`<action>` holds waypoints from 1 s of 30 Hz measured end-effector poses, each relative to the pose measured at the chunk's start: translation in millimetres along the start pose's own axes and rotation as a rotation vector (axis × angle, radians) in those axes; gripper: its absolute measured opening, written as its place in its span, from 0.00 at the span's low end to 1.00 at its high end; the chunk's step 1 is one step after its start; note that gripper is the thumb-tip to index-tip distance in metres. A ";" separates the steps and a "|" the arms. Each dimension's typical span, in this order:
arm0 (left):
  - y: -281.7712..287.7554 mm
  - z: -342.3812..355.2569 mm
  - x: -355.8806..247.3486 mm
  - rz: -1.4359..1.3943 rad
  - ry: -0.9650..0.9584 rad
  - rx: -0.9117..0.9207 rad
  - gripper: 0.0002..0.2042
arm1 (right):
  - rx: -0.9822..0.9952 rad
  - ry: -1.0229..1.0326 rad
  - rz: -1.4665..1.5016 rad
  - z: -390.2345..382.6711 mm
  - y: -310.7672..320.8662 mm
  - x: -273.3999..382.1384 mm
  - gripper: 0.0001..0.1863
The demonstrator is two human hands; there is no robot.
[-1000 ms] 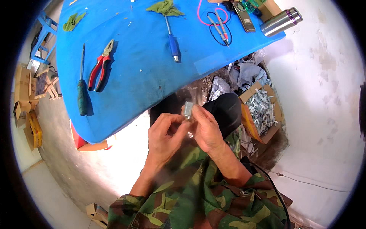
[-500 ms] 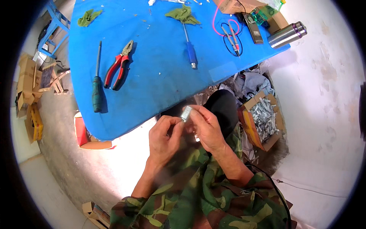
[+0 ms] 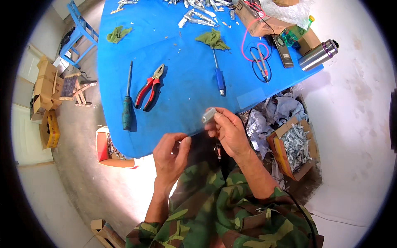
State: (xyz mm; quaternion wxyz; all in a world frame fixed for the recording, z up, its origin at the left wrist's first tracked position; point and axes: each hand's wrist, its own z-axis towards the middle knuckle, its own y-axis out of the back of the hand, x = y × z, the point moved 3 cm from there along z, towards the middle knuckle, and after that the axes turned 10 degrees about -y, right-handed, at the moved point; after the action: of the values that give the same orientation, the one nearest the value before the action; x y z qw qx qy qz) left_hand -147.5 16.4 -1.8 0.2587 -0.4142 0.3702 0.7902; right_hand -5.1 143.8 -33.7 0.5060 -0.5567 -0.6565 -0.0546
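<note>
My right hand (image 3: 231, 134) pinches a small silver-grey block-like metal piece (image 3: 209, 115) between thumb and fingers, just over the table's near edge. To its left, apart from the piece, my left hand (image 3: 170, 156) has thumb and forefinger drawn together. Whatever sits between those fingertips, if anything, is too small to make out. On the blue table (image 3: 178, 82) beyond lie pliers (image 3: 149, 89) with red and black handles, a green-handled screwdriver (image 3: 127, 105) and a blue-handled screwdriver (image 3: 219, 78).
Green rags (image 3: 213, 39) and several silver strips (image 3: 198, 16) lie farther back. A meter (image 3: 284, 51) with probe leads and a steel flask (image 3: 318, 56) stand at the right. Below, a carton (image 3: 295, 149) holds metal scraps; another box (image 3: 108, 149) sits at the left.
My hands have moved apart, the right going up and right with the metal piece, the left slightly left and down. The view has shifted, showing more of the table's far side.
</note>
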 end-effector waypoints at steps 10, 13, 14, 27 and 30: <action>-37.5 15.0 -5.4 0.045 0.033 0.072 0.05 | 0.075 -0.141 0.257 -3.5 15.2 5.7 0.14; -46.0 25.0 -8.7 0.064 -0.014 0.063 0.06 | 0.087 -0.126 0.277 -2.6 21.9 9.1 0.14; -49.7 27.8 -14.2 0.073 0.006 0.075 0.06 | 0.096 -0.119 0.298 -2.3 23.0 8.7 0.14; -86.3 20.5 -7.5 -0.025 0.101 -0.019 0.06 | 0.128 -0.063 0.430 3.5 35.6 -4.4 0.14; -90.2 19.1 -7.6 -0.072 0.158 -0.040 0.06 | 0.112 -0.051 0.421 3.4 37.2 -4.8 0.15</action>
State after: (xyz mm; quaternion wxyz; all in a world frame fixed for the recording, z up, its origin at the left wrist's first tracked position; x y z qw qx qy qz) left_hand -87.8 84.3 -21.5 0.2488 -0.4932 0.3584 0.7525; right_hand 21.4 156.7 -57.1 0.5197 -0.6536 -0.5404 0.1029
